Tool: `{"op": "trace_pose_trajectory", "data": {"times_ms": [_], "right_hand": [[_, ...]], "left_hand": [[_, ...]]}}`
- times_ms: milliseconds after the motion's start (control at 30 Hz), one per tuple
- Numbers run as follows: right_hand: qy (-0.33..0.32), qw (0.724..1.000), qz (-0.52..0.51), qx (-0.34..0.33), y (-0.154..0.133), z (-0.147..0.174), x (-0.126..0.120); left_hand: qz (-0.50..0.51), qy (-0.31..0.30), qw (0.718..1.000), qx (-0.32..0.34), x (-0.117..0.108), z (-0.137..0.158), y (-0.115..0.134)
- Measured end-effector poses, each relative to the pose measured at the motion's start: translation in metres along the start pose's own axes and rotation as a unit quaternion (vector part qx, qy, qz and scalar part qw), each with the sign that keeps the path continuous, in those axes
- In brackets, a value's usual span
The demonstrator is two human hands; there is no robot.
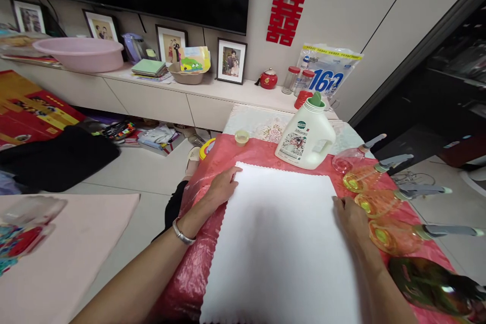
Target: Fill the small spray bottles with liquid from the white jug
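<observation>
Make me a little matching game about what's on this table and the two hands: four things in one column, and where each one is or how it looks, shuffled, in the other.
Things
1. white sheet
2. left hand
3. right hand
4. pale jug

Places and states
A. at the sheet's right edge
B. standing just beyond the sheet's far edge, with a green spout on top
C. at the sheet's left edge, with a silver bracelet on the wrist
D. lying on the red cover, between the two hands

Right pairs: 1-D, 2-C, 3-A, 4-B
</observation>
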State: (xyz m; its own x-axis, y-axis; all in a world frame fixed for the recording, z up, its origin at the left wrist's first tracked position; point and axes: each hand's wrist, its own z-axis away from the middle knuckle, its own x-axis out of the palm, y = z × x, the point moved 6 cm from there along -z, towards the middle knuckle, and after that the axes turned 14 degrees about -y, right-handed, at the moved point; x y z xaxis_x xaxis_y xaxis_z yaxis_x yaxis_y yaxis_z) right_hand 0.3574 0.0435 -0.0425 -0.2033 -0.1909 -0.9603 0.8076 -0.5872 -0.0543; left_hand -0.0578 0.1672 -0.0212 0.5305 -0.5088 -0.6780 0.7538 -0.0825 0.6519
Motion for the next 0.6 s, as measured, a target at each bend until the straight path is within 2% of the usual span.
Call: {"op": "trace_pose_trajectory", "data": {"times_ms": [167, 367, 467, 600], "right_hand": [[0.025, 1.0, 0.005, 0.001, 0.004, -0.001, -0.005], [0.057, 0.998, 0.017, -0.031, 0.004, -0.004, 0.0], [0.111, 0.99, 0.023, -0.082, -0.003, 0.005, -0.001], [0.164, 0.964, 0.021, -0.209, -0.023, 0.022, 0.01]], "left_hand": [[0.024, 0.02, 0.999, 0.041, 0.002, -0.009, 0.003], [-0.047, 0.037, 0.997, 0.039, 0.008, -0.004, 0.004], [-0.122, 0.074, 0.989, 0.042, 0.012, 0.005, 0.009], [-0.246, 0.1, 0.956, 0.121, 0.038, 0.013, 0.017]]}}
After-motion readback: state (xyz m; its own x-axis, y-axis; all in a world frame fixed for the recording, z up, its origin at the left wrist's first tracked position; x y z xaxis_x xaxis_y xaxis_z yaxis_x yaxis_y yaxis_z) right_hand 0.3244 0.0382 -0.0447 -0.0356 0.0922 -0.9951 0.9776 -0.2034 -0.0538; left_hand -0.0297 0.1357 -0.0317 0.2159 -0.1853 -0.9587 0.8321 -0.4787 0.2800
